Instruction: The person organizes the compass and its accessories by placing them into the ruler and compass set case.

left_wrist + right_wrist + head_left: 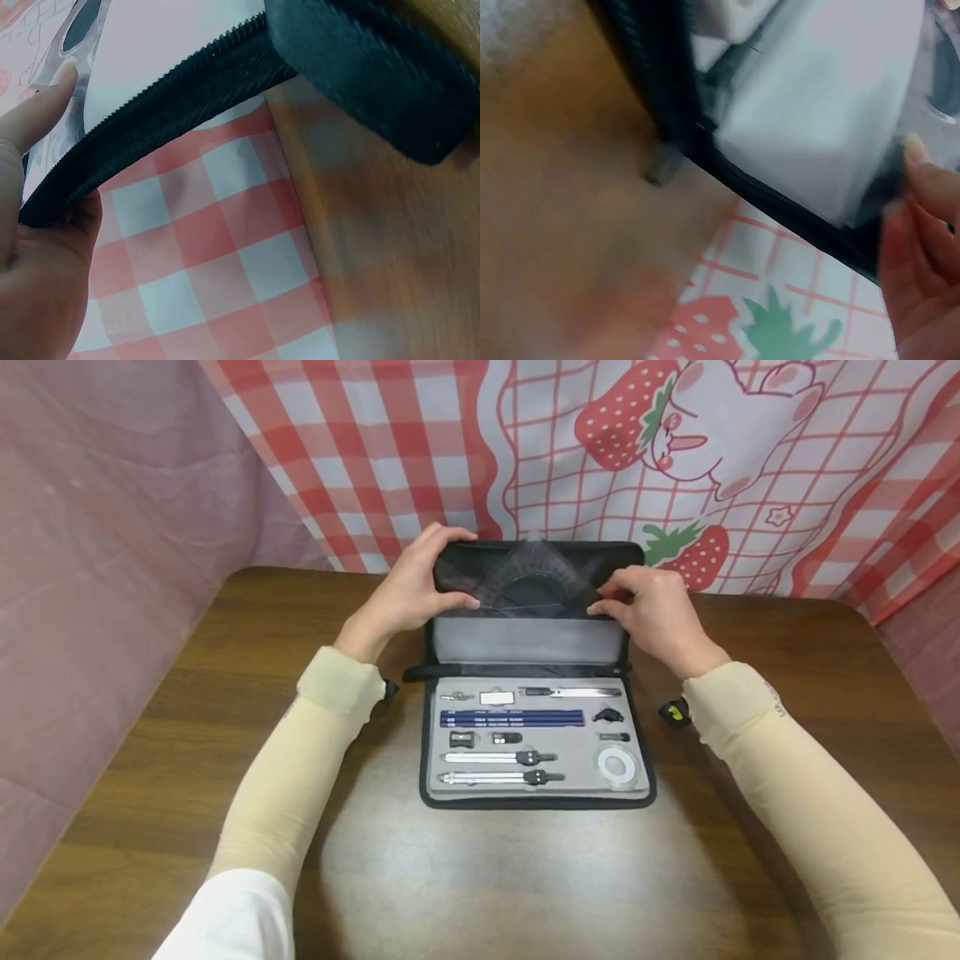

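Note:
A black zip case (pixel 426 793) lies unzipped on the table, its lid raised at the back. Across the dark upper part of the lid is a clear triangular set square (pixel 566 578) with a half-round protractor cut-out, one corner pointing up. My left hand (pixel 412 581) grips the lid's left edge, fingers behind and thumb in front near the set square's left corner. In the left wrist view, that hand holds the lid by its zip edge (pixel 150 124). My right hand (pixel 656 610) pinches the set square's right corner, thumb against the clear plastic in the right wrist view.
The grey foam tray (pixel 525 792) holds two compasses (pixel 487 757), blue pencils (pixel 510 718), a sharpener (pixel 461 739), a white block (pixel 497 697) and a white ring (pixel 617 766). A strap (pixel 420 672) sticks out left. Behind hangs a checked cloth (pixel 375 443).

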{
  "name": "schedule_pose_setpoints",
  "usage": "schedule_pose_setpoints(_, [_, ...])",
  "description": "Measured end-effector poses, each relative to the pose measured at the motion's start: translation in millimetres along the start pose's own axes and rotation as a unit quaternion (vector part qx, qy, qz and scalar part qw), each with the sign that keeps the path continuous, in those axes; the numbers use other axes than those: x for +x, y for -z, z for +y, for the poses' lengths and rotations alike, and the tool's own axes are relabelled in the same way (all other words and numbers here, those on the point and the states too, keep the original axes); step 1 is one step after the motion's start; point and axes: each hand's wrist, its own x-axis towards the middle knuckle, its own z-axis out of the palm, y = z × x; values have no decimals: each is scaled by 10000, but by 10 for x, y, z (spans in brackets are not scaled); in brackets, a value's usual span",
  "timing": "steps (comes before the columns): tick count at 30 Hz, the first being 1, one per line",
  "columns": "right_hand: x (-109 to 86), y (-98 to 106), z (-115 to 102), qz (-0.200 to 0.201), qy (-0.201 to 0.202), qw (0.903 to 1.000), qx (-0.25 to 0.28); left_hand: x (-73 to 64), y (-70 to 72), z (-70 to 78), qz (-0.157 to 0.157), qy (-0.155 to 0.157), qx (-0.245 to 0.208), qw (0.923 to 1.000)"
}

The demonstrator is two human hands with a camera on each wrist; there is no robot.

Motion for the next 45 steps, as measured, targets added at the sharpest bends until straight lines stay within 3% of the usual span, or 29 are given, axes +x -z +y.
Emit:
schedule_pose_setpoints(7, [28, 118, -23, -468, -240, 9985, -138, -18, -10, -11, 15, -120, -43, 9999])
schedule_pose_setpoints(16, [-8, 18, 27, 106, 69, 9999, 65, -20, -21, -7, 98, -172, -287, 9994])
schedule_pose_setpoints(21, [-75, -16, 43, -165, 172, 9997, 17, -16, -10, -5, 156, -248, -306, 9991])
schedule_pose_setpoints(27, [-53, 77, -54, -532, 12, 9984, -166, -10, -18, -9, 188, -310, -324, 9988])
schedule_pose_setpoints(33, [18, 113, -246, 81, 22, 9999, 103, 9, -37, 41, 306, -578, -356, 9972])
schedule_pose_setpoints(39, [124, 93, -423, 663, 427, 9966, 250, 5, -61, 72, 362, -772, -379, 9956])
schedule_pose_setpoints(45, [164, 93, -493, 792, 586, 9949, 220, -6, -55, 73, 310, -740, -386, 9960])
